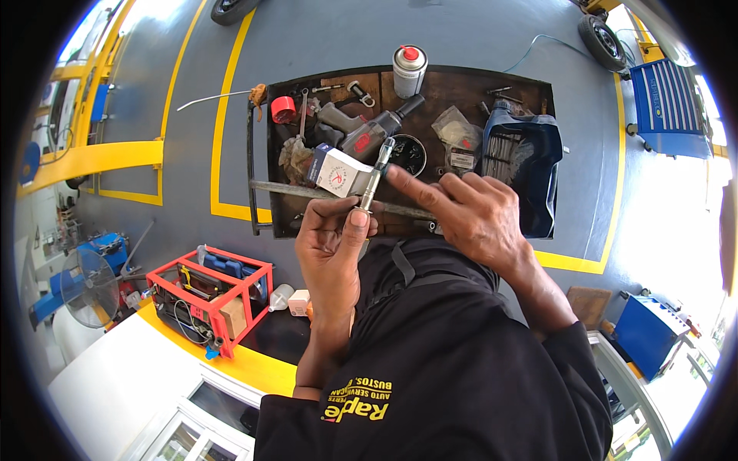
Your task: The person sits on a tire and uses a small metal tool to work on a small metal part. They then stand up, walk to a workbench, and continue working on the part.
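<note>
My left hand [336, 238] pinches a slim stepped metal pin [374, 183] near its lower end, holding it tilted upward above the cart. My right hand [478, 219] has its index finger stretched toward the pin's upper half, the other fingers loosely curled, and it holds nothing. The fingertip is dark-smeared and at the pin's side; whether it touches cannot be told. Just behind the pin stands a round tub [415, 156] with dark paste inside. A white and blue box [338, 172] lies left of the pin, partly behind my left hand.
The cart top [430, 84] carries an impact wrench [373, 132], a spray can [410, 73], a plastic bag [459, 137], a cut-open blue jug [542, 134], a red cap [283, 109] and a long metal bar [296, 188]. A red-framed tool carrier [206, 296] stands left.
</note>
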`<action>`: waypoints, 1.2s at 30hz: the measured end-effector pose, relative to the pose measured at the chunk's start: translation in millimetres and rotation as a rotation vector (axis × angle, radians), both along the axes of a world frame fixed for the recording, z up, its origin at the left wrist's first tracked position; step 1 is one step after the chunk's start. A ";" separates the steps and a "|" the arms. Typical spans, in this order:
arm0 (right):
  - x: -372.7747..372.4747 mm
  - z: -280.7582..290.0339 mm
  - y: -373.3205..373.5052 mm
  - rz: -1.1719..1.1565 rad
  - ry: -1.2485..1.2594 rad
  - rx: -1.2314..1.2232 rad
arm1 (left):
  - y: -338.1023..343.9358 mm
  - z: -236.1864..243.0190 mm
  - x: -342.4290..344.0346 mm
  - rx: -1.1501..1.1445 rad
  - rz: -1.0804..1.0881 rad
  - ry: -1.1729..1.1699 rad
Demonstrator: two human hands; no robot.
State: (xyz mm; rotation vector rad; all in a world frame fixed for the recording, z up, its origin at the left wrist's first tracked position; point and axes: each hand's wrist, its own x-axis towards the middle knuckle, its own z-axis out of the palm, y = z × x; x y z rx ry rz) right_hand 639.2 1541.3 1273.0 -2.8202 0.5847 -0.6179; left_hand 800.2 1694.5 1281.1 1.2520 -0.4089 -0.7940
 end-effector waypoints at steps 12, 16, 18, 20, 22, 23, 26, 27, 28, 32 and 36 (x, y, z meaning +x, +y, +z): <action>-26.6 -1.5 -21.2 -0.134 -0.126 -0.063 | -13.0 3.9 -30.2 -0.048 -0.044 0.026; -39.7 11.8 -12.7 0.009 -0.026 -0.103 | -16.4 6.1 -36.0 -0.042 -0.039 0.022; -38.2 1.8 -22.6 -0.049 -0.153 -0.077 | -17.0 6.6 -37.8 -0.049 -0.051 0.022; -37.3 -0.7 -26.1 -0.120 -0.176 -0.045 | -17.9 7.4 -40.4 -0.066 -0.070 0.023; -40.5 9.7 -18.3 -0.038 -0.176 -0.043 | -18.8 8.2 -42.2 -0.053 -0.071 -0.023; -43.0 13.2 -15.0 -0.013 -0.153 -0.064 | -19.1 8.6 -42.8 -0.047 -0.072 -0.047; -45.7 10.3 -23.6 -0.067 -0.171 -0.082 | -17.0 7.6 -42.9 -0.074 -0.098 -0.102; -44.4 8.1 -27.8 -0.104 -0.182 -0.086 | -16.8 8.8 -44.1 -0.058 -0.105 -0.143; -44.1 7.0 -29.4 -0.140 -0.193 -0.089 | -16.8 10.9 -46.0 -0.042 -0.110 -0.185; -51.6 23.6 -17.8 -0.033 -0.081 -0.168 | -17.0 9.0 -47.5 -0.044 -0.069 -0.399; -52.1 14.1 -25.4 -0.128 -0.123 -0.168 | -16.2 8.2 -45.3 0.011 -0.082 -0.658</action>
